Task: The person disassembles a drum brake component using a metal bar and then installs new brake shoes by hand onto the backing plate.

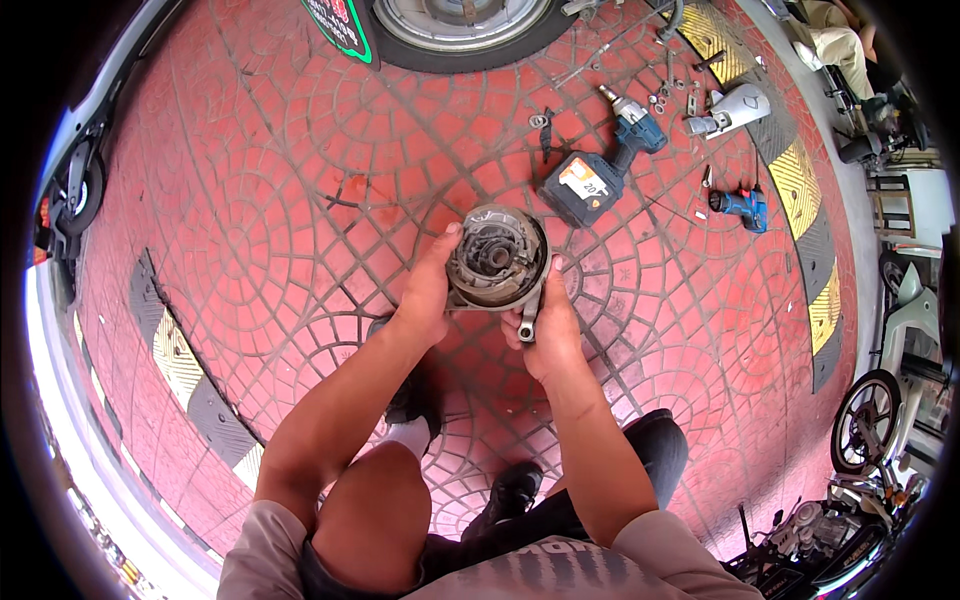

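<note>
Between my two hands is a round, grimy brake drum assembly, its open face with the inner parts turned up toward me. A short metal lever with a holed end juts from its near right side. My left hand grips the left rim, thumb along the edge. On the right side, my right hand is closed around the rim beside the lever, thumb up. Fingers underneath the assembly are mostly hidden. It is held above the red patterned floor, in front of my knees.
Beyond my right hand lie a large cordless impact wrench, a smaller blue power tool and a silver metal part. Small washers and bolts are scattered nearby. A wheel stands ahead. Yellow-black ramps and motorcycles line the right.
</note>
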